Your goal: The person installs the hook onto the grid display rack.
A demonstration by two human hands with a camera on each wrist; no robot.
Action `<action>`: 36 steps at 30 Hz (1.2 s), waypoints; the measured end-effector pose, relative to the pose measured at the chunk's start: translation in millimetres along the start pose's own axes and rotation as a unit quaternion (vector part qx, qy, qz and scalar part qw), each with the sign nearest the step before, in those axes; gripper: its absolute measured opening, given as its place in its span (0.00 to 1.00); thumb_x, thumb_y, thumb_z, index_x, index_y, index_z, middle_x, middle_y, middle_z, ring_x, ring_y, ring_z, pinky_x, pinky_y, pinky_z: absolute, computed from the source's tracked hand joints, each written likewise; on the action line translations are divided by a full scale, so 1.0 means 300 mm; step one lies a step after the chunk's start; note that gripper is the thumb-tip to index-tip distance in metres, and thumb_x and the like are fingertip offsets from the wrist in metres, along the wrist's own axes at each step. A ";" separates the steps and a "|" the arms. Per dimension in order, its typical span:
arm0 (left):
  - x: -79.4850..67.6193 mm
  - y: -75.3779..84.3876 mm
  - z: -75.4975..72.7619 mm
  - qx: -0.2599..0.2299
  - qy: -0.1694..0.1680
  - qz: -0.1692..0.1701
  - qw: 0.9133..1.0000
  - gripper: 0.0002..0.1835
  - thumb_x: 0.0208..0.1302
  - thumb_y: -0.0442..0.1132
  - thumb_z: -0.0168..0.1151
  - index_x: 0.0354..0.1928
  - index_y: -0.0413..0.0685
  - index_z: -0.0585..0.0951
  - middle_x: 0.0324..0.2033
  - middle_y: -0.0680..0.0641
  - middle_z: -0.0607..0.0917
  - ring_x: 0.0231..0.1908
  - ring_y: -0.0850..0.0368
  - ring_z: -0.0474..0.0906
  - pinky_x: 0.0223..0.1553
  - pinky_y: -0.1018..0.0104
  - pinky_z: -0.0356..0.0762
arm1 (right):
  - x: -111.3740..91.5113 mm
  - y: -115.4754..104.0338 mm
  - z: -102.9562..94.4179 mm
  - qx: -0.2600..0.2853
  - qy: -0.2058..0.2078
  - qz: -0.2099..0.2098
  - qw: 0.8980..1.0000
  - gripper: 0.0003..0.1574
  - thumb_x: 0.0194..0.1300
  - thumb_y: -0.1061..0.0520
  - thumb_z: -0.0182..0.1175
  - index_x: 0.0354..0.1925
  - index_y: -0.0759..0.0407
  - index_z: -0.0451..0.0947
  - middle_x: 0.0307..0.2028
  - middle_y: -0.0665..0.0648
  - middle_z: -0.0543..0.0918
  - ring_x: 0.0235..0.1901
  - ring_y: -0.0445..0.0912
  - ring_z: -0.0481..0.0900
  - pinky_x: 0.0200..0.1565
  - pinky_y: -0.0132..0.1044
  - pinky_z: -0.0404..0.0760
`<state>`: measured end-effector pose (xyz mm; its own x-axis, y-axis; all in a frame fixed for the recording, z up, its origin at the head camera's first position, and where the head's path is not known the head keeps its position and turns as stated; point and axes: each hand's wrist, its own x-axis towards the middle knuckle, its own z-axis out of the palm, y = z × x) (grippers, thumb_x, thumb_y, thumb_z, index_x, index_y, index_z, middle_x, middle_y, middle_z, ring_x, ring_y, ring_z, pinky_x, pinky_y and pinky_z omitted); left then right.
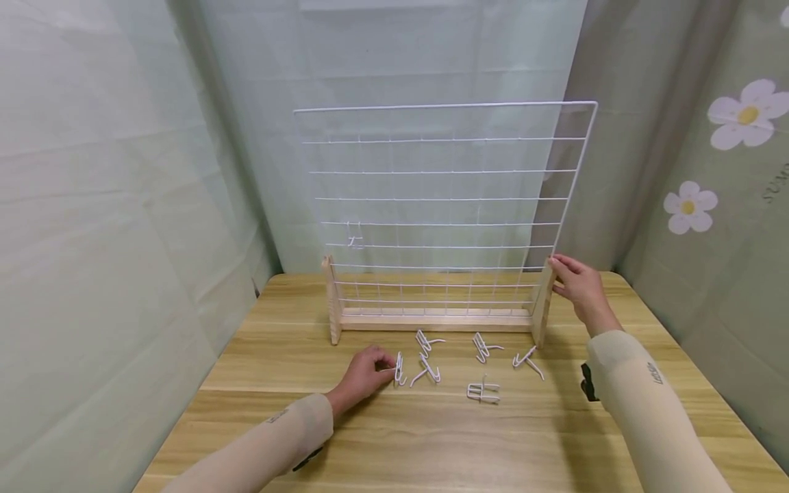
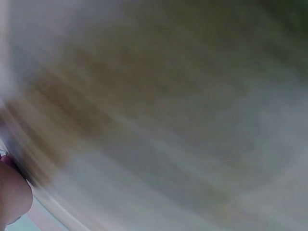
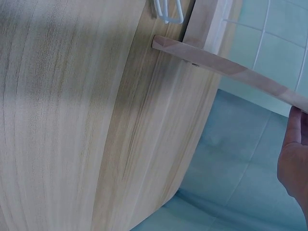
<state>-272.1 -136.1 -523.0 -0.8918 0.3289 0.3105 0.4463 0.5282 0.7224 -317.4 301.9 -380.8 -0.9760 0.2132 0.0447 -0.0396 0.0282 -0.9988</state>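
A white wire grid panel point(image 1: 425, 198) stands upright in a wooden base point(image 1: 431, 320). My right hand point(image 1: 578, 284) holds the top of the base's right wooden upright point(image 1: 542, 305); in the right wrist view its fingers meet the end of that upright point(image 3: 231, 70). Low on the table, my left hand point(image 1: 366, 373) pinches the prong of a white wire hook point(image 1: 399, 370). Just beside it lies another hook point(image 1: 429, 370). One hook point(image 1: 355, 236) hangs on the left part of the grid. The left wrist view is mostly blurred.
More white hooks lie before the base: one behind point(image 1: 425, 342), one to its right point(image 1: 483, 348), one by the right upright point(image 1: 527, 359) and one nearer me point(image 1: 483, 390). Pale curtains point(image 1: 185, 171) surround the wooden table point(image 1: 401, 438).
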 end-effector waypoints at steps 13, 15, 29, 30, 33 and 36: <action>0.007 0.010 -0.005 0.018 0.001 0.004 1.000 0.04 0.55 0.31 0.72 0.29 0.45 0.85 0.30 0.55 0.79 0.35 0.59 0.74 0.40 0.65 0.74 | 0.003 -0.005 0.002 -0.004 0.004 0.012 1.000 0.35 0.67 0.41 0.62 0.65 0.57 0.74 0.47 0.44 0.77 0.53 0.43 0.73 0.44 0.28 0.80; 0.008 0.010 -0.006 0.017 0.003 0.005 1.000 0.04 0.55 0.30 0.72 0.29 0.46 0.85 0.30 0.55 0.80 0.35 0.60 0.74 0.41 0.65 0.74 | 0.004 -0.007 0.003 -0.018 0.003 0.019 1.000 0.40 0.67 0.39 0.61 0.69 0.59 0.69 0.54 0.50 0.75 0.57 0.46 0.71 0.51 0.33 0.78; 0.053 0.028 -0.014 -0.018 0.043 -0.045 0.998 0.02 0.60 0.33 0.67 0.30 0.44 0.85 0.28 0.53 0.85 0.33 0.61 0.78 0.38 0.66 0.78 | 0.007 0.004 -0.005 -0.013 0.001 0.022 1.000 0.38 0.66 0.39 0.62 0.66 0.57 0.71 0.51 0.47 0.76 0.56 0.45 0.72 0.59 0.44 0.71; 0.057 0.032 -0.017 -0.012 0.047 -0.047 0.998 0.02 0.60 0.34 0.67 0.30 0.44 0.85 0.28 0.53 0.85 0.32 0.61 0.78 0.38 0.65 0.78 | 0.007 0.004 -0.006 -0.012 0.001 0.021 1.000 0.36 0.66 0.40 0.62 0.66 0.56 0.72 0.49 0.45 0.76 0.55 0.44 0.72 0.57 0.41 0.73; 0.068 0.048 -0.024 -0.001 0.057 -0.057 0.997 0.03 0.61 0.35 0.66 0.31 0.43 0.85 0.28 0.53 0.85 0.32 0.61 0.78 0.38 0.64 0.77 | 0.007 0.002 -0.005 -0.010 -0.001 0.019 1.000 0.37 0.66 0.41 0.62 0.66 0.58 0.71 0.46 0.42 0.76 0.54 0.43 0.72 0.54 0.37 0.76; 0.077 0.062 -0.027 0.003 0.066 -0.061 0.996 0.03 0.61 0.35 0.68 0.32 0.43 0.85 0.28 0.53 0.84 0.31 0.60 0.78 0.37 0.64 0.76 | 0.007 0.000 -0.003 -0.027 -0.001 0.020 0.999 0.41 0.67 0.39 0.60 0.69 0.60 0.68 0.50 0.45 0.76 0.58 0.46 0.71 0.56 0.40 0.75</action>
<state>-284.9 -124.9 -497.5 -0.9415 0.1552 0.2992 0.3332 0.5630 0.7563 -319.2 303.1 -380.6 -0.9769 0.2135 0.0052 0.0107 0.0734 -0.9972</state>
